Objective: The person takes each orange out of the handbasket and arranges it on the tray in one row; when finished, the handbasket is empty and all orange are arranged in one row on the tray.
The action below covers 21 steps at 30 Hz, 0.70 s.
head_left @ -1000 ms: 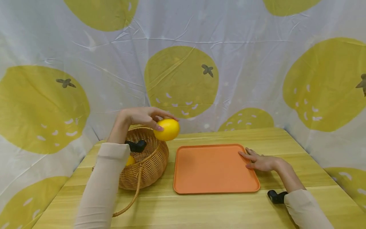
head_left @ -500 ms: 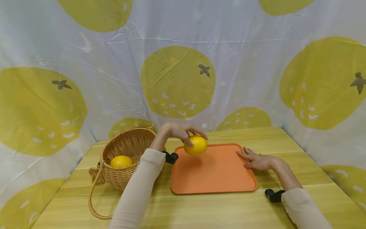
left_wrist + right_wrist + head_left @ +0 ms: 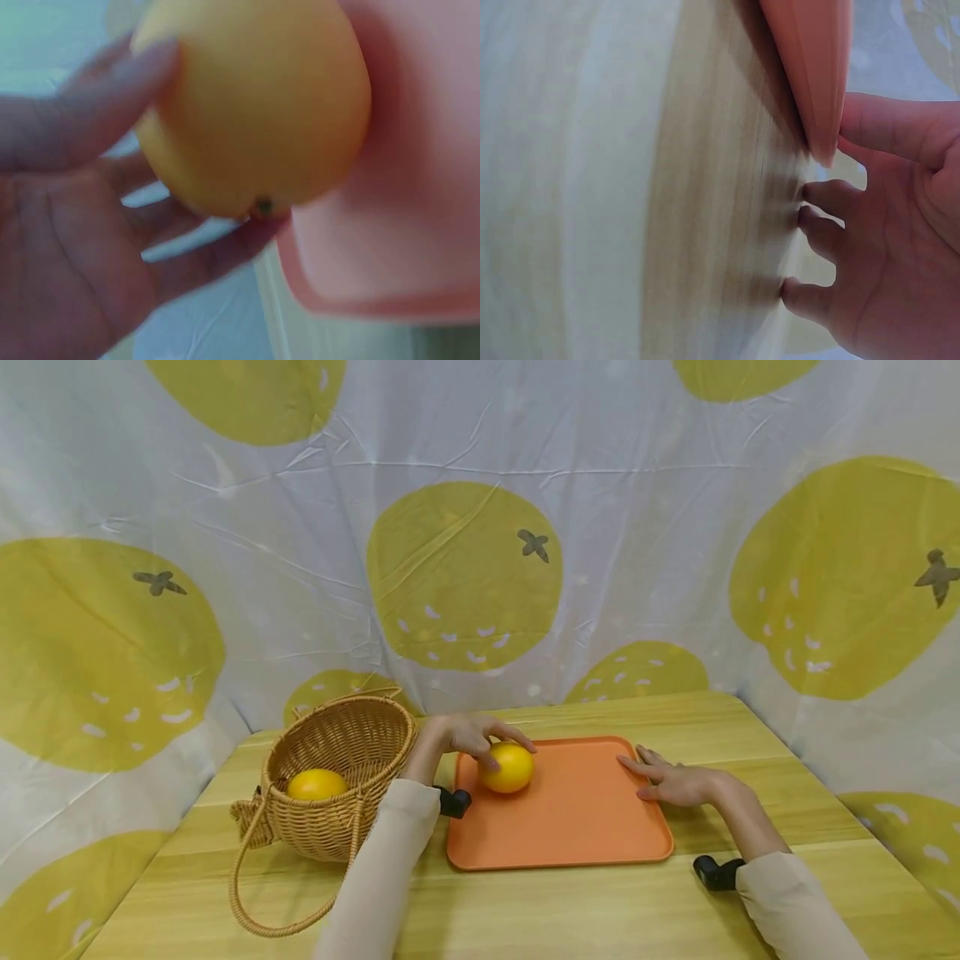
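My left hand (image 3: 472, 737) holds a yellow oval fruit (image 3: 507, 768) over the left part of the orange tray (image 3: 577, 810). In the left wrist view, the thumb lies on one side of the fruit (image 3: 262, 105) and fingers reach round behind it; a small dark stem spot shows. Whether the fruit touches the tray is hard to tell. At the tray's right rim rests my right hand (image 3: 678, 782), fingers spread. The right wrist view shows its thumb against the tray edge (image 3: 817, 75) and other fingertips on the table.
A wicker basket (image 3: 315, 839) with a looped handle stands left of the tray, close to the left forearm. Another yellow fruit (image 3: 317, 784) lies inside it. Black wrist-camera mounts (image 3: 717, 872) stick out at both cuffs. Behind the wooden table (image 3: 570, 910) hangs a fruit-print curtain (image 3: 637, 552).
The left hand has carried the yellow fruit from above the basket rightward, then lowered it over the tray's left part. The right hand has stayed at the tray's right rim.
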Each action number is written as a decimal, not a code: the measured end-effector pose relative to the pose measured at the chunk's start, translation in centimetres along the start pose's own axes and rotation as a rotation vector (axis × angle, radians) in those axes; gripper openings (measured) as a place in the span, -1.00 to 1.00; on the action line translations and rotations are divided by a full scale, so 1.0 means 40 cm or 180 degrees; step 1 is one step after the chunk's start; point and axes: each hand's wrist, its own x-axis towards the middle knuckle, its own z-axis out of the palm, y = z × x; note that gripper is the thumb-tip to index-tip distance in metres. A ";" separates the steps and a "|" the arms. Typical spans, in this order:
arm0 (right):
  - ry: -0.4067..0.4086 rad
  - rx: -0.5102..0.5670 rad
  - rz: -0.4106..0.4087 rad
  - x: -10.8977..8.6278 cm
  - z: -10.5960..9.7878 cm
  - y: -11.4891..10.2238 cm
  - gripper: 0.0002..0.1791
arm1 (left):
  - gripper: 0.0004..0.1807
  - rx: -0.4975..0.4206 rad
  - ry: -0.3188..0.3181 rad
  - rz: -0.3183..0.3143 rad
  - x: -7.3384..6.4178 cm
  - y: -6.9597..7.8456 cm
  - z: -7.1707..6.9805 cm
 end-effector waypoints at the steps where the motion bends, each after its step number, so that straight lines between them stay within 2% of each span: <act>1: 0.0000 -0.0005 -0.0002 0.000 0.000 0.001 -0.18 | -0.29 0.0000 0.0015 0.0064 -0.004 -0.001 0.006; 3: 0.0000 -0.0020 -0.0028 0.000 0.000 0.002 -0.18 | -0.29 -0.0020 0.0076 0.0194 -0.013 -0.005 0.019; 6: -0.0014 -0.0056 -0.0062 0.001 -0.001 0.000 -0.16 | -0.31 0.0005 0.0305 0.0367 -0.028 -0.019 0.044; 11: -0.0032 -0.0144 -0.0049 0.009 -0.001 -0.002 -0.17 | -0.38 -0.0044 0.0820 0.0457 -0.049 -0.027 0.084; 15: -0.0038 -0.0133 -0.0023 0.007 0.000 -0.006 -0.18 | -0.39 -0.0140 0.1106 0.0556 -0.050 -0.031 0.110; 18: -0.0029 -0.0110 -0.0034 0.002 0.000 -0.005 -0.17 | -0.36 -0.0342 0.1205 0.0560 -0.047 -0.034 0.125; 21: -0.0008 -0.0106 -0.0022 0.001 0.000 0.003 -0.17 | -0.32 -0.0543 0.1279 0.0445 -0.043 -0.033 0.133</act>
